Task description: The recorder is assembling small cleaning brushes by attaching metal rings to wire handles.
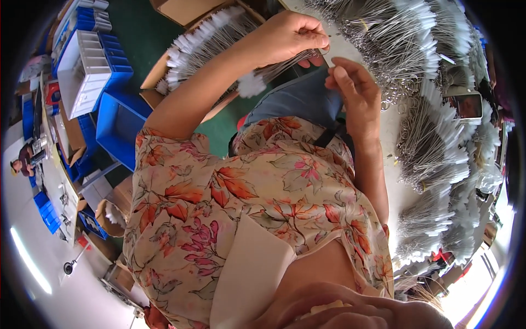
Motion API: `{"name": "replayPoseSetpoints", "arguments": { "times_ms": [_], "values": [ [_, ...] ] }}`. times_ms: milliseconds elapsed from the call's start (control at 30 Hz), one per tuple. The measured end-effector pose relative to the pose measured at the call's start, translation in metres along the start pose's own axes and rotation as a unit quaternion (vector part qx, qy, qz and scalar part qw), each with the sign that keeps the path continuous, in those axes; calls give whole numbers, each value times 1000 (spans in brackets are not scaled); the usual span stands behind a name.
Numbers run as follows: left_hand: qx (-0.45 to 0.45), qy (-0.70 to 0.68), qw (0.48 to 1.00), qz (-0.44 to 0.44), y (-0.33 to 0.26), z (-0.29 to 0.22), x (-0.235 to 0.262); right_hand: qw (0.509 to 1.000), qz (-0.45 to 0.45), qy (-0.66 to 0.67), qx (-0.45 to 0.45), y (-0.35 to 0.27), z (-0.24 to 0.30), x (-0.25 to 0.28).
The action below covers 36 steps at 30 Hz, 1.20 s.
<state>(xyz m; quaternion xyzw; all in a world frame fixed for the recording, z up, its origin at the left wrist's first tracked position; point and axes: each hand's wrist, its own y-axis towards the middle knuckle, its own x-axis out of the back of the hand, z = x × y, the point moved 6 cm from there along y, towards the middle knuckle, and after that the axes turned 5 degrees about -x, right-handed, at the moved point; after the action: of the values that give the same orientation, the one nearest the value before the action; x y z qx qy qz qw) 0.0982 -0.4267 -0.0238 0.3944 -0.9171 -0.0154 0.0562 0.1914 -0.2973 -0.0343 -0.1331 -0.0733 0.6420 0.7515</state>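
The left hand point(290, 35) is up high, with the arm bent and stretched out over the lap. Its fingers are curled tight around a bunch of thin wire sticks with white fluffy tips point(268, 71). The bunch hangs down and to the left from the fist, just above the blue-grey apron point(298, 98).

The right hand point(353, 88) is just beside it, a little lower. Its fingers are loose and half open, and the thumb points up at the ends of the wires. I cannot tell if it is pinching one wire or only touching them, because the wires are too thin to see there.

There are two hands and one bunch held. More of the same wire sticks lie in a brown cardboard box point(164, 71) behind the left arm, partly hidden by it. On the white table point(392, 142) to the right are many more piles point(433, 148), too many to count. The person's flowery shirt point(246, 203) covers most of the middle. Blue plastic bins point(118, 123) stand on the floor at the left.
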Motion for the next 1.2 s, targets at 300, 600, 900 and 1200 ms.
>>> {"name": "replayPoseSetpoints", "arguments": {
  "times_ms": [300, 600, 900, 1200],
  "values": [
    [15, 31, 999, -5, 2, 25, -1, 998, 56, 10, -14, 19, -17, -30],
    [14, -37, 999, 13, -8, 40, -23, 966, 106, 219, -91, 7, -37, -43],
    [61, -230, 971, -36, -57, 42, -23, 928, 162, 308, -132, -12, -44, -27],
    [153, 19, 988, 25, -108, 69, -26, 875, 162, 447, -93, -17, -32, -10]
  ]
}}
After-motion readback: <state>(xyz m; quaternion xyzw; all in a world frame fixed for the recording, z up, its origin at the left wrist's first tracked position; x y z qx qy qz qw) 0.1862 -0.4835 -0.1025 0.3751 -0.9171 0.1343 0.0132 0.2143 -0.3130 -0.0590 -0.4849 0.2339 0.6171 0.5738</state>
